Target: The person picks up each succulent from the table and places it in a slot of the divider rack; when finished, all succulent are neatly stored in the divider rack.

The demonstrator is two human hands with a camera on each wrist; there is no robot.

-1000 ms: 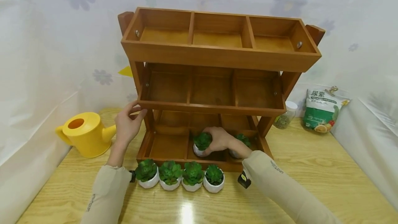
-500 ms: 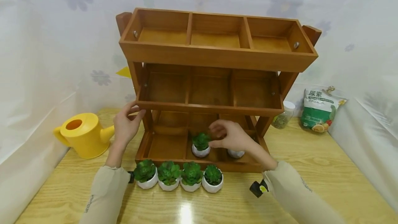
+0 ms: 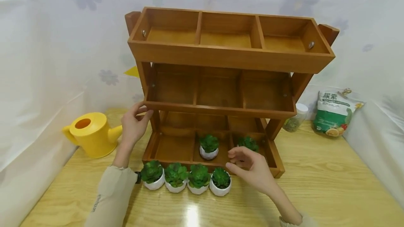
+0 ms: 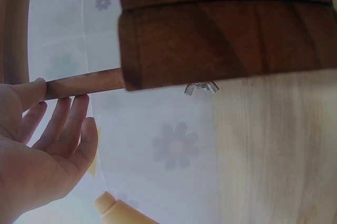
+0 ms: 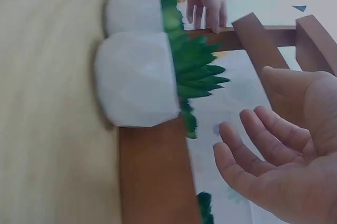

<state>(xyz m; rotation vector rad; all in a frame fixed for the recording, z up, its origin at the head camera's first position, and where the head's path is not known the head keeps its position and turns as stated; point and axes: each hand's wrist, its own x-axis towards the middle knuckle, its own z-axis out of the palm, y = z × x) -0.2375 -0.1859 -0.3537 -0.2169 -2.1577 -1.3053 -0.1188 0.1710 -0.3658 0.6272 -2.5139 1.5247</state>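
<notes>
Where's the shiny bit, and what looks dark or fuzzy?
Head view: white glare on the table, in front of the potted plants; the shelf darker inside its middle row. Left wrist view: the shelf dark, the flowery backdrop pale. Right wrist view: the table blurry.

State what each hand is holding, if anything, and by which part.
The left hand pinches the brown wooden three-tier shelf at the front left corner of its middle tier; the right hand holds nothing.
</notes>
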